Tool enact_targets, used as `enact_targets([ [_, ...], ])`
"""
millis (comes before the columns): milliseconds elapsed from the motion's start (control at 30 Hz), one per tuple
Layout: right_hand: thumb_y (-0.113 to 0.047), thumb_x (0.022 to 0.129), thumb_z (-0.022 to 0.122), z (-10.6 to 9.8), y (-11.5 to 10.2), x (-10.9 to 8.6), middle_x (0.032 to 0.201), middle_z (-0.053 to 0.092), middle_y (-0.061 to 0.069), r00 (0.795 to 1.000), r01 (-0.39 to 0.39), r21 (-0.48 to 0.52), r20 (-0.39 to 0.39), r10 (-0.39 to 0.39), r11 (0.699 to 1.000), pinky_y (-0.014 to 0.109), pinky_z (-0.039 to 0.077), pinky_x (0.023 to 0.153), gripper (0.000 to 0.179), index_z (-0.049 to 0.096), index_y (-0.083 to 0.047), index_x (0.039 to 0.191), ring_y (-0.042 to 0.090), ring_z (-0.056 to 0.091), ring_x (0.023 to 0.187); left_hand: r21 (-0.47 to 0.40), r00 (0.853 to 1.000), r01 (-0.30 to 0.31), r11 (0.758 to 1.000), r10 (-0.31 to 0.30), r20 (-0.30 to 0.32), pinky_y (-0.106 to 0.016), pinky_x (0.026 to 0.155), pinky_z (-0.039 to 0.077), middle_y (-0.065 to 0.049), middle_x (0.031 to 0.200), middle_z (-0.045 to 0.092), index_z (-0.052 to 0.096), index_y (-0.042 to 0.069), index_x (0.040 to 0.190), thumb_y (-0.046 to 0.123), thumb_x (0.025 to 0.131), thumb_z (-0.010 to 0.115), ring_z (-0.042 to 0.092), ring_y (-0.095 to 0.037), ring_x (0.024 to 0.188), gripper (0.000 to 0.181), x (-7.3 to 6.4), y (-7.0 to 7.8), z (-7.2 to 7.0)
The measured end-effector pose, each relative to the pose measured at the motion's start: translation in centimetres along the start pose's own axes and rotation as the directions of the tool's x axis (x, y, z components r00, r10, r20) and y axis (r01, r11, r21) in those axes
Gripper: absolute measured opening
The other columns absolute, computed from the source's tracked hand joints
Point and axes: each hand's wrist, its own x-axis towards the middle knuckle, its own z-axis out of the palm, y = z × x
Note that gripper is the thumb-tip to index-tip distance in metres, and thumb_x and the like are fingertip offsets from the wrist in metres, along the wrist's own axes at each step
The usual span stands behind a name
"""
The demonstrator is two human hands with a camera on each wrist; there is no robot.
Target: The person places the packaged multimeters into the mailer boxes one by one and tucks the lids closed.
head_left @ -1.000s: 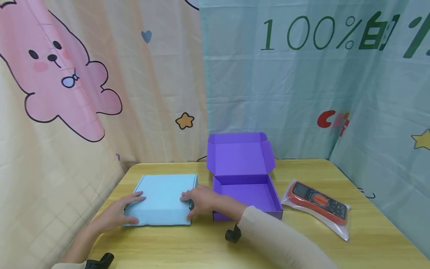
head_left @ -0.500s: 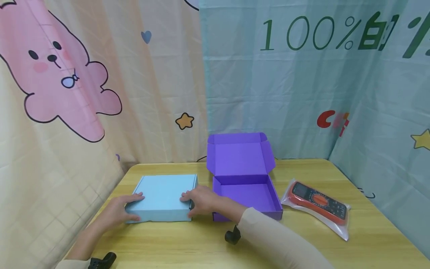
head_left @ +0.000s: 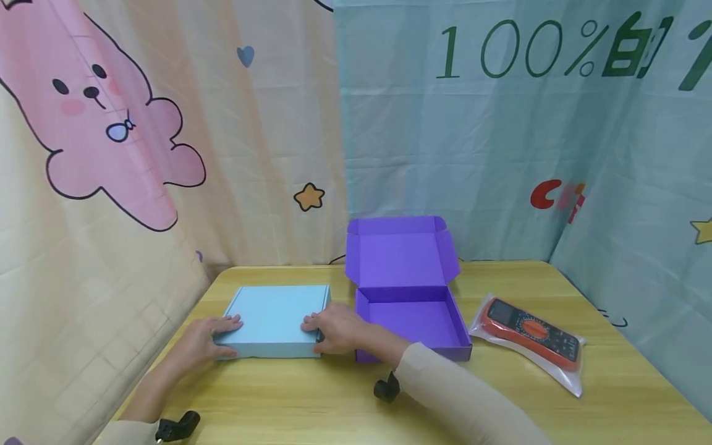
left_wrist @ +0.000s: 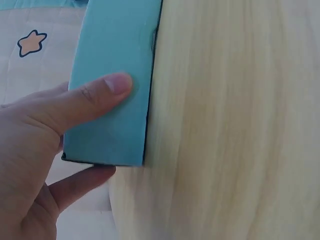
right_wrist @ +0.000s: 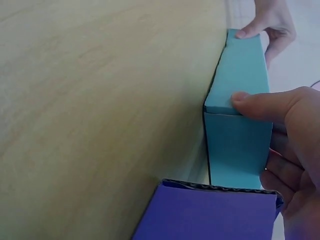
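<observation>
A closed light blue cardboard box (head_left: 278, 315) lies on the wooden table, left of centre. At its left front corner my left hand (head_left: 203, 341) grips it, the thumb (left_wrist: 119, 84) laid on the front face and fingers around the left side. My right hand (head_left: 336, 327) holds the opposite front corner, with its thumb (right_wrist: 241, 97) also pressed on the front face. Just right of that hand stands a purple cardboard box (head_left: 411, 315), its lid raised and nothing inside the visible part. My right forearm crosses in front of the purple box and hides part of its front.
A red and black multimeter (head_left: 534, 334) in a clear plastic bag lies on the table (head_left: 295, 402) at the right. Printed curtains (head_left: 267, 142) hang behind and beside the table. The purple box's side wall (right_wrist: 210, 210) stands close to my right hand.
The light blue box's front face looks shorter and its lower edge has drawn back toward the box. My left hand has shifted slightly inward and away from me with it; the head view moved slightly.
</observation>
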Motion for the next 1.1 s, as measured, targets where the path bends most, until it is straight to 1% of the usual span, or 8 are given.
enact_targets([
  [67,-0.043,0.088,0.083,-0.1,0.2,0.1,0.138,0.063,-0.006,1.0,0.001,0.005,0.007,-0.001,1.0,0.026,0.052,0.095,0.057,0.067,-0.025,0.14,0.012,0.063,0.121,-0.005,1.0,-0.018,1.0,0.018,-0.019,-0.029,0.095,0.051,-0.018,0.12,0.072,0.077,-0.003,0.114,0.023,0.059,0.101,0.066,-0.045,0.111,0.065,0.1,-0.1,0.0],
  [167,-0.042,0.087,0.083,-0.3,0.5,0.3,0.138,0.063,-0.005,1.0,0.009,0.037,0.025,-0.01,0.999,0.024,0.051,0.096,0.057,0.068,-0.023,0.139,0.011,0.062,0.123,-0.047,1.0,0.007,0.999,-0.008,-0.013,-0.008,0.095,0.038,-0.018,0.121,0.072,0.077,-0.002,0.115,0.024,0.058,0.101,0.066,-0.046,0.112,0.067,0.0,-0.1,-0.1],
  [267,-0.042,0.087,0.083,-0.8,0.8,0.7,0.137,0.063,-0.006,0.998,0.019,0.068,0.052,-0.022,0.998,0.021,0.05,0.092,0.056,0.068,-0.022,0.138,0.011,0.061,0.123,-0.079,0.997,0.075,0.994,-0.073,0.033,-0.006,0.097,0.032,-0.016,0.125,0.07,0.076,0.0,0.119,0.024,0.061,0.1,0.062,-0.045,0.119,0.067,0.3,0.1,-0.5],
  [367,-0.042,0.087,0.084,-1.4,1.3,1.2,0.136,0.063,-0.005,0.996,0.02,0.126,0.085,-0.031,0.992,0.015,0.047,0.084,0.054,0.069,-0.022,0.136,0.01,0.063,0.119,-0.073,0.987,0.138,0.988,-0.131,0.09,-0.026,0.103,0.045,-0.013,0.129,0.069,0.075,0.001,0.122,0.026,0.064,0.099,0.058,-0.044,0.125,0.068,0.8,0.1,-1.0],
  [500,-0.039,0.087,0.086,-2.0,2.0,2.1,0.135,0.064,-0.004,0.99,-0.005,0.216,0.138,-0.025,0.976,0.014,0.044,0.08,0.052,0.07,-0.022,0.133,0.007,0.063,0.113,-0.065,0.974,0.193,0.979,-0.183,0.136,-0.06,0.102,0.044,-0.013,0.131,0.067,0.074,0.001,0.124,0.027,0.065,0.099,0.054,-0.047,0.13,0.07,1.3,-0.1,-1.4],
  [767,-0.031,0.088,0.085,-1.8,2.9,4.4,0.141,0.06,-0.006,0.977,-0.082,0.293,0.213,0.019,0.953,0.018,0.042,0.104,0.052,0.069,-0.021,0.136,0.012,0.053,0.133,-0.087,0.957,0.263,0.961,-0.249,0.149,-0.063,0.103,0.041,-0.021,0.137,0.062,0.072,0.001,0.128,0.025,0.067,0.098,0.047,-0.051,0.133,0.07,1.7,-1.8,-1.0],
  [967,-0.027,0.093,0.081,-1.3,3.4,5.7,0.149,0.054,-0.006,0.975,-0.122,0.35,0.218,0.046,0.929,0.02,0.033,0.113,0.052,0.065,-0.018,0.142,0.013,0.045,0.14,-0.142,0.944,0.317,0.938,-0.297,0.146,-0.067,0.108,0.032,-0.024,0.142,0.055,0.068,-0.003,0.131,0.019,0.069,0.097,0.04,-0.053,0.138,0.071,2.3,-3.3,-0.8],
  [1100,-0.025,0.094,0.08,-1.3,3.8,6.1,0.152,0.051,-0.005,0.971,-0.169,0.375,0.221,0.089,0.911,0.022,0.03,0.116,0.053,0.063,-0.018,0.144,0.015,0.041,0.144,-0.187,0.942,0.323,0.928,-0.295,0.159,-0.068,0.111,0.028,-0.026,0.146,0.051,0.066,-0.004,0.134,0.016,0.071,0.095,0.035,-0.054,0.141,0.072,3.1,-4.0,-0.7],
])
